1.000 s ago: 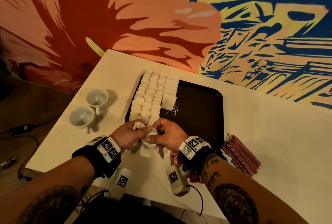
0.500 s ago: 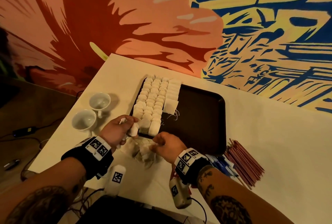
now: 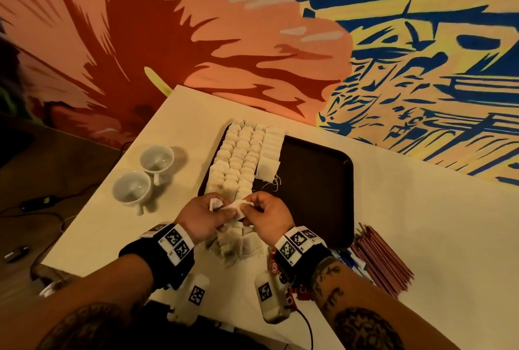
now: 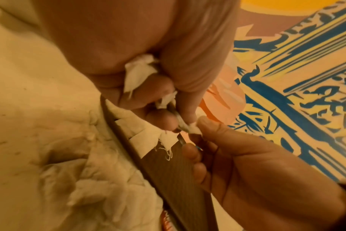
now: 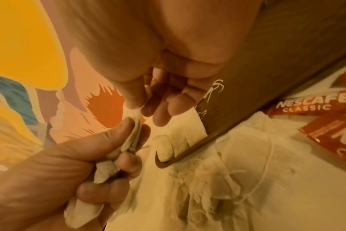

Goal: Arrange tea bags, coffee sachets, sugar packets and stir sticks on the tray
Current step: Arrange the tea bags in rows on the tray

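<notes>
A dark brown tray (image 3: pixel 314 181) lies on the white table, and rows of white tea bags (image 3: pixel 241 158) fill its left part. Over the tray's near edge my two hands meet. My left hand (image 3: pixel 222 209) grips a few crumpled tea bags (image 4: pixel 138 75) in its curled fingers. My right hand (image 3: pixel 248 210) pinches the end of one tea bag (image 5: pixel 135 120) between thumb and fingers, and the left thumb (image 5: pixel 117 132) presses the same bag. A loose pile of tea bags (image 3: pixel 233 243) lies on the table below the hands.
Red Nescafe sachets (image 5: pixel 314 103) lie by the tray's near edge, under my right wrist. Blue packets (image 3: pixel 348 259) and a bundle of red stir sticks (image 3: pixel 384 259) lie to the right. Two white cups (image 3: pixel 146 172) stand left of the tray. The tray's right half shows bare.
Half a second ago my left hand was at the tea bag rows and my right hand was down at the loose pile. Both have come together again with a tea bag between them.
</notes>
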`<state>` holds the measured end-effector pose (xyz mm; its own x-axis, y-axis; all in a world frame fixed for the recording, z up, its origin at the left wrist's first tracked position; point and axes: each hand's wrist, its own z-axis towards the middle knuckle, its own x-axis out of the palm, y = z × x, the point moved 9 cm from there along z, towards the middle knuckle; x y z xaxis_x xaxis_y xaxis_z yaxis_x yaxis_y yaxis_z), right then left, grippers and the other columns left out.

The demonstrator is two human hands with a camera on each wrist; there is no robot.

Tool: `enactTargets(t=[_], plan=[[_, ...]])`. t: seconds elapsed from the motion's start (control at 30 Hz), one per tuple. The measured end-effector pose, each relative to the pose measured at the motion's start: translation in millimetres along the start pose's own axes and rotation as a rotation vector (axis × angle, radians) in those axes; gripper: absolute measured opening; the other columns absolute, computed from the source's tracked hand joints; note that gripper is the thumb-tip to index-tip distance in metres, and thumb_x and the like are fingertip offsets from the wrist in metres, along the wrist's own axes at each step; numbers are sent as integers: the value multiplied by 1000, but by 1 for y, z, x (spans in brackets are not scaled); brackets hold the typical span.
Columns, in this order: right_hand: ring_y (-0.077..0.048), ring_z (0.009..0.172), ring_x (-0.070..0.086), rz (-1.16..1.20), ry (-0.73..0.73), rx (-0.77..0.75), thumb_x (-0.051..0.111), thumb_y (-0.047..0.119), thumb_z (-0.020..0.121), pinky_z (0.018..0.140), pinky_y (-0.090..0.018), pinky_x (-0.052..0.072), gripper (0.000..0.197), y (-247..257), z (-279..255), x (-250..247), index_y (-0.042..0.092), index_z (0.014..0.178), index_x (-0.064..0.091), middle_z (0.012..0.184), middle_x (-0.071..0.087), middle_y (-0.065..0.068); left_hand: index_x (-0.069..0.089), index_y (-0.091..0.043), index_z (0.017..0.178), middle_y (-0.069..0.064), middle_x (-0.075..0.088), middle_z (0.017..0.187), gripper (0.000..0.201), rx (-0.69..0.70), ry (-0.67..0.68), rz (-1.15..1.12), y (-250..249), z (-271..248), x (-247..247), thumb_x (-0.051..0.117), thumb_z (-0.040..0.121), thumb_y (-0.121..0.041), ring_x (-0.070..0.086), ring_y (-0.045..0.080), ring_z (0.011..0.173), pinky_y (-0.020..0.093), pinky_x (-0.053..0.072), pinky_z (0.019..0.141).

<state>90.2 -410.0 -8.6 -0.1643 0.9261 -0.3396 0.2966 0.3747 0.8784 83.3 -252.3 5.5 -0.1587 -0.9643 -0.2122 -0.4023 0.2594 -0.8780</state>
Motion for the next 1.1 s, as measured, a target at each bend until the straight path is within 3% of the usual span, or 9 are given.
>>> enactTargets(t=[0.17,0.23,0.4,0.47,0.57,0.73,0.83,1.0,1.1], plan=[[-5,63,67,4,68,24,70,18,92,61,-22,52,6,-11,0,16,24,94,68,78,71,5,69,-9,79,8,68,62,19,-65,59,134,33,3,-1,80,81,-25,57,13,51,30,47,60],[-5,65,68,-69,139,46,70,20,91,61,-21,51,8,-14,1,25,27,95,67,79,71,5,70,-10,79,11,70,66,23,-73,68,144,39,6,-4,81,79,-31,58,14,54,30,48,61],[-13,74,72,-237,85,75,70,32,88,76,-37,61,5,-21,25,19,35,90,66,83,73,4,71,-23,81,2,72,67,8,-87,6,224,53,20,-24,72,87,-28,62,14,55,34,56,65],[-14,82,71,-267,42,81,70,34,87,81,-36,60,7,-19,36,11,34,95,68,90,73,6,69,-27,87,0,73,79,8,-100,-91,269,57,32,-40,67,90,-35,66,19,67,35,57,71],[-8,83,66,-352,63,76,69,32,91,74,-23,52,11,-11,49,9,30,102,68,91,68,10,64,-36,100,-4,69,97,18,-109,-208,362,51,49,-58,67,87,-48,63,19,85,28,47,74],[-6,79,60,-440,134,88,69,27,92,67,-16,43,6,-4,70,23,31,95,67,90,65,9,62,-34,122,2,66,114,37,-109,-91,549,39,80,-47,65,88,-45,62,24,106,25,44,82],[-4,77,57,-452,152,107,70,28,91,60,-11,40,5,-3,78,29,32,93,66,90,64,9,67,-26,108,5,71,111,24,-105,-48,651,40,94,-46,60,90,-39,63,27,103,29,48,82],[-14,92,63,-503,188,109,71,34,90,78,-23,48,7,2,90,42,31,95,69,98,68,4,63,-29,95,1,66,94,18,-121,-129,559,41,103,-60,65,88,-45,56,19,81,26,39,71],[-17,94,63,-546,204,106,69,33,91,80,-25,50,11,4,96,50,27,100,69,103,69,0,62,-27,99,-1,65,95,26,-117,-169,473,47,106,-65,69,85,-47,59,21,87,28,43,74]])
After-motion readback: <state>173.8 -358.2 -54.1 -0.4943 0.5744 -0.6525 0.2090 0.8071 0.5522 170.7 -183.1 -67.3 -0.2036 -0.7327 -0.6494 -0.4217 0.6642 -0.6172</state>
